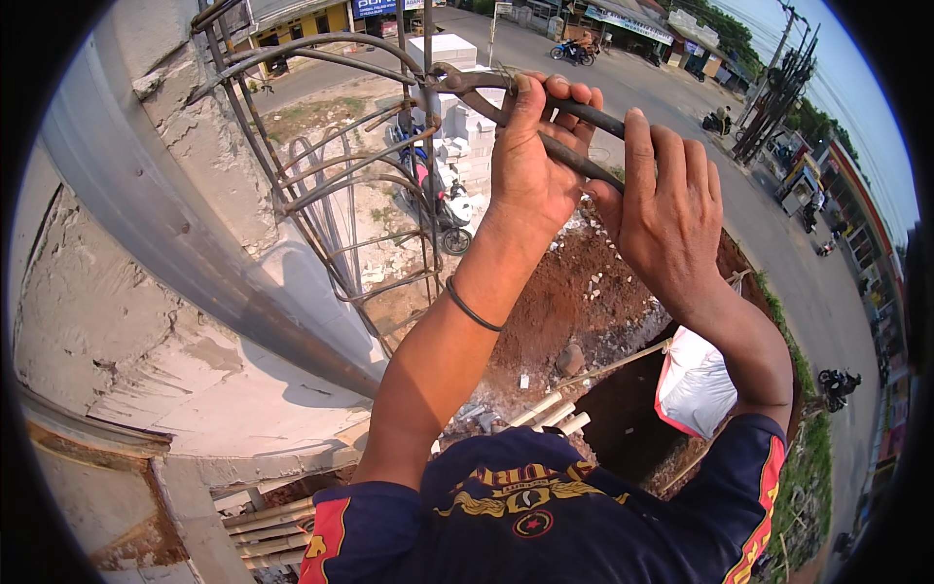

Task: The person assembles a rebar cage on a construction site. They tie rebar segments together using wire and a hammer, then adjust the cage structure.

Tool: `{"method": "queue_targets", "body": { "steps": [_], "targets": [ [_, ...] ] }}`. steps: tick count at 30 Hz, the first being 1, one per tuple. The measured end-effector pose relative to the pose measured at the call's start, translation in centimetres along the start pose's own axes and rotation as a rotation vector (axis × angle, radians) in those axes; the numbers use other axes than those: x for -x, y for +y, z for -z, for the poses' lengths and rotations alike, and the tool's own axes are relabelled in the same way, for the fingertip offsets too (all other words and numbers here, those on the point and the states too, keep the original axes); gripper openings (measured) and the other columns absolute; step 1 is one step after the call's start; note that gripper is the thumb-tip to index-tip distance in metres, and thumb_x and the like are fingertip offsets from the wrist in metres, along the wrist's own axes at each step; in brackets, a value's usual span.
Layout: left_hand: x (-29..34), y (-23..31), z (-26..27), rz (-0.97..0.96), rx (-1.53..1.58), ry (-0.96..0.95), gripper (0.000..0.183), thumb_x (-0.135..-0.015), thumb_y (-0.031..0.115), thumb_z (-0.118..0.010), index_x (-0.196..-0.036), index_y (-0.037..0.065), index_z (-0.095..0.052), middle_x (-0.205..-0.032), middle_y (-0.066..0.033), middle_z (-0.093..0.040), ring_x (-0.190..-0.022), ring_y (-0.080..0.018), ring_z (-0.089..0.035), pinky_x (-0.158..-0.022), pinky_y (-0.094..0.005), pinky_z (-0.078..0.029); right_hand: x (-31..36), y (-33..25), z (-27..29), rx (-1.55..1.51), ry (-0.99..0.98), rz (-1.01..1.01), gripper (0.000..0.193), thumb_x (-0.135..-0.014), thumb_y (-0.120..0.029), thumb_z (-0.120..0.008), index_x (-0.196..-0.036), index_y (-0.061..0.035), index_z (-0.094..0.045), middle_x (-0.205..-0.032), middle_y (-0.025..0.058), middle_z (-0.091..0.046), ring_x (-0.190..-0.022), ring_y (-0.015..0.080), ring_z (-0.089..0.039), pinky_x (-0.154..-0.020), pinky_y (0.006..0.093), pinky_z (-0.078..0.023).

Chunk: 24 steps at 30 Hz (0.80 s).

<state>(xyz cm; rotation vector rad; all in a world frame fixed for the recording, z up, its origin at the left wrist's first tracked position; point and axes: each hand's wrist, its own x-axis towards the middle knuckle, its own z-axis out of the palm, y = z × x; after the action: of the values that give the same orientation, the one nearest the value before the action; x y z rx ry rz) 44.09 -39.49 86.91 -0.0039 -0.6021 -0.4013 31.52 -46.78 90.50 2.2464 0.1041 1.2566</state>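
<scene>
A pair of dark steel pincers [479, 86] reaches left from my hands, with its jaws at a corner of the rusty rebar cage [321, 41]. The jaws meet the cage where a bent stirrup crosses an upright bar; any wire there is too small to make out. My left hand [537, 161] grips the handles close to the jaws, its thumb up and its fingers curled round. Farther along the handles, my right hand [671, 209] has its fingers over the upper one and its thumb by the lower one. A black band [472, 304] circles my left wrist.
A grey metal beam [209, 234] runs along the rough concrete wall [209, 389] at left. Far below are stacked white blocks [467, 156], a motorcycle [457, 216], reddish soil [584, 282], a dark pit [632, 414] and bamboo poles [535, 409]. A road [671, 102] passes beyond.
</scene>
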Motion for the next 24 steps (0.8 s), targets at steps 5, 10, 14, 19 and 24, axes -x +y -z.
{"method": "queue_targets", "body": {
  "steps": [5, 10, 14, 19, 24],
  "targets": [
    [0.5, 0.3, 1.1, 0.097, 0.001, -0.033, 0.033, -0.086, 0.040, -0.071, -0.099, 0.012, -0.058, -0.097, -0.0049, -0.064, -0.102, -0.0234, -0.062, -0.102, -0.0427, -0.047, -1.4, 3.7, -1.4, -0.820, -0.550, -0.283, 0.056, -0.099, -0.047, -0.047, -0.104, 0.0058, -0.064, -0.069, 0.0186, -0.064, -0.057, 0.0322, -0.062, -0.054, 0.0427, -0.047],
    [-0.3, 0.1, 1.9, 0.083, 0.108, -0.131, 0.033, -0.084, 0.041, -0.071, -0.089, 0.011, -0.059, -0.086, -0.0059, -0.064, -0.093, -0.0242, -0.065, -0.102, -0.0439, -0.048, -2.2, 3.3, -0.6, -1.171, -0.773, -0.566, 0.054, -0.098, -0.049, -0.048, -0.111, 0.0028, -0.060, -0.069, 0.0185, -0.064, -0.058, 0.0330, -0.063, -0.054, 0.0419, -0.050],
    [-0.4, -0.5, 1.0, 0.045, 0.139, -0.091, 0.032, -0.087, 0.041, -0.067, -0.089, 0.011, -0.055, -0.083, -0.0040, -0.059, -0.084, -0.0211, -0.060, -0.101, -0.0438, -0.046, -0.1, 0.2, 0.7, -0.151, -0.134, 0.023, 0.070, -0.081, -0.040, -0.068, -0.128, 0.0068, -0.046, -0.100, 0.0160, -0.060, -0.087, 0.0283, -0.063, -0.069, 0.0384, -0.051],
    [0.7, 0.6, 0.9, 0.173, -0.060, -0.035, 0.033, -0.086, 0.044, -0.069, -0.104, 0.020, -0.054, -0.103, 0.0014, -0.060, -0.110, -0.0209, -0.057, -0.099, -0.0432, -0.045, 0.2, 0.4, -0.8, -0.041, -0.086, 0.024, 0.057, -0.080, -0.033, -0.069, -0.119, 0.0041, -0.053, -0.097, 0.0133, -0.059, -0.087, 0.0267, -0.061, -0.068, 0.0359, -0.047],
    [1.0, 0.0, 1.6, 0.129, -0.028, -0.154, 0.046, -0.081, 0.046, -0.074, -0.112, 0.018, -0.054, -0.113, -0.0029, -0.062, -0.118, -0.0227, -0.056, -0.102, -0.0424, -0.044, -0.9, 2.9, -1.9, -0.799, -0.446, -0.277, 0.050, -0.095, -0.047, -0.052, -0.095, 0.0022, -0.060, -0.067, 0.0083, -0.061, -0.053, 0.0187, -0.056, -0.048, 0.0335, -0.042]
  ]
}}
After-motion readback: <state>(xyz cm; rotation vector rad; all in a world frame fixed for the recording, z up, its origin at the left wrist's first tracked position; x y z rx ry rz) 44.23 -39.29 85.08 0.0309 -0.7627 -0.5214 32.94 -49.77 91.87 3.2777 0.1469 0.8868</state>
